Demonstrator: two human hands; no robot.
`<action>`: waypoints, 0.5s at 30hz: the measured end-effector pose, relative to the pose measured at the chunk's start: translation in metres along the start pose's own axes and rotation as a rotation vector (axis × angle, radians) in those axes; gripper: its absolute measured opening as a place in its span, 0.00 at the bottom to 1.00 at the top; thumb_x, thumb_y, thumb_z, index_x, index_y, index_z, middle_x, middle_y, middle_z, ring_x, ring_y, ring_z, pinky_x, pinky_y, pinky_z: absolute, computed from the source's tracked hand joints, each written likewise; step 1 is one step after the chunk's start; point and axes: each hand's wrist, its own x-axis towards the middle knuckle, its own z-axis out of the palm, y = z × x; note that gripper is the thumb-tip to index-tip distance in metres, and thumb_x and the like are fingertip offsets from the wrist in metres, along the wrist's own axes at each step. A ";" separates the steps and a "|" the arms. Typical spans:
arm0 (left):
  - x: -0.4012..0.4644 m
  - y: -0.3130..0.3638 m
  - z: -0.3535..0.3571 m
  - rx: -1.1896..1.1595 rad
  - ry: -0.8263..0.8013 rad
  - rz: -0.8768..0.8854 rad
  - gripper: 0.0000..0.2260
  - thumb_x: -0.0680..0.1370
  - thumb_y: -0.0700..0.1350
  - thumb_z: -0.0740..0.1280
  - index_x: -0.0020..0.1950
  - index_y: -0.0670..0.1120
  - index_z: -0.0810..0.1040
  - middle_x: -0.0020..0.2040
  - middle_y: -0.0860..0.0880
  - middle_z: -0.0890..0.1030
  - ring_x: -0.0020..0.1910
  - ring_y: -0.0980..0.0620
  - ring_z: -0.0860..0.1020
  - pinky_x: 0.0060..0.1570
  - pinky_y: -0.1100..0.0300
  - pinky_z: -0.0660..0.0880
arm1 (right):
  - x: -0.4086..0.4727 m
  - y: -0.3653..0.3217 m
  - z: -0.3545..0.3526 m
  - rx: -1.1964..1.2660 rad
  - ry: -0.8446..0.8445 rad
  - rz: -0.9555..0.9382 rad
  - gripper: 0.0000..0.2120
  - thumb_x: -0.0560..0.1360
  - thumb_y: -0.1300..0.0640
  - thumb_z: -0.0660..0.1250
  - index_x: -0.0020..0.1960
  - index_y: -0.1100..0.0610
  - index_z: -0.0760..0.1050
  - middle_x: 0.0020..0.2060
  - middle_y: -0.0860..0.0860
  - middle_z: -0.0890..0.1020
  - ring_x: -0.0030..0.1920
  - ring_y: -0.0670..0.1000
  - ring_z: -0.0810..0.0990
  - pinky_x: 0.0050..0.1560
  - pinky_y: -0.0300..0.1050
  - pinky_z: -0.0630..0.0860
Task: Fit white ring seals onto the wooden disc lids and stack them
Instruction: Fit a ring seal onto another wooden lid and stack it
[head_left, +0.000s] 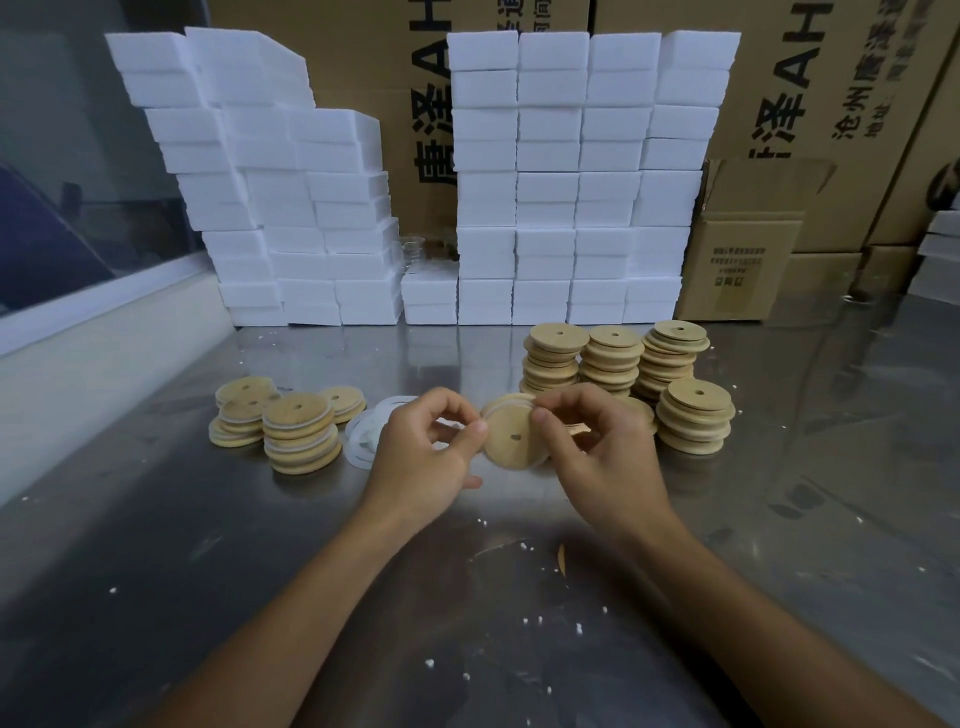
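- Here, at the far left of the steel bench, low stacks of finished lids stand together, thin white seals showing around their edges; these look like the done pile, and the next lid presumably belongs on top of one.
- Just right of them a loose heap of white ring seals lies flat on the bench, partly hidden behind the left hand.
- The left hand hovers above the bench with its grip narrow: thumb and forefinger pinch at the left rim of the lid in hand, apparently on a seal being worked around it, though the ring itself is too thin and blurred to trace.
- The wooden disc lid sits between the two hands, tilted up toward the camera, a small hole at its middle; a pale edge shows along its upper left rim.
- The right hand holds the lid's right side, thumb on the face and fingers curled behind it.
- Judging by looks, the lid is light and stiff, safe to clamp by its rim; the seal seems soft, stretchy and somewhat slippery, best taken by the edge and rolled on bit by bit, since it could pop off the opposite side.
- To the right, taller stacks of bare lids wait near the hands, so plenty appears left to do.
- Behind everything, white foam blocks and cardboard boxes line the back of the bench.
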 end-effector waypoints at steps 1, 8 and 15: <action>0.001 0.000 -0.001 0.035 -0.009 0.013 0.07 0.76 0.36 0.69 0.39 0.45 0.77 0.38 0.43 0.79 0.39 0.51 0.78 0.30 0.54 0.80 | 0.001 0.001 0.000 -0.002 0.007 -0.007 0.05 0.76 0.64 0.70 0.46 0.55 0.81 0.39 0.45 0.84 0.40 0.46 0.82 0.41 0.43 0.77; 0.005 0.006 -0.010 -0.205 -0.050 -0.146 0.06 0.77 0.34 0.67 0.40 0.38 0.77 0.31 0.42 0.75 0.27 0.49 0.75 0.31 0.51 0.81 | -0.001 -0.001 0.002 -0.010 0.024 -0.015 0.03 0.76 0.61 0.71 0.47 0.55 0.82 0.39 0.45 0.84 0.41 0.45 0.82 0.39 0.42 0.78; 0.021 0.011 -0.042 -0.486 0.304 -0.196 0.08 0.77 0.36 0.67 0.38 0.39 0.77 0.27 0.46 0.75 0.26 0.49 0.79 0.27 0.60 0.78 | 0.002 -0.002 -0.002 -0.028 0.077 0.044 0.04 0.76 0.62 0.71 0.45 0.55 0.82 0.37 0.45 0.83 0.37 0.43 0.79 0.37 0.42 0.76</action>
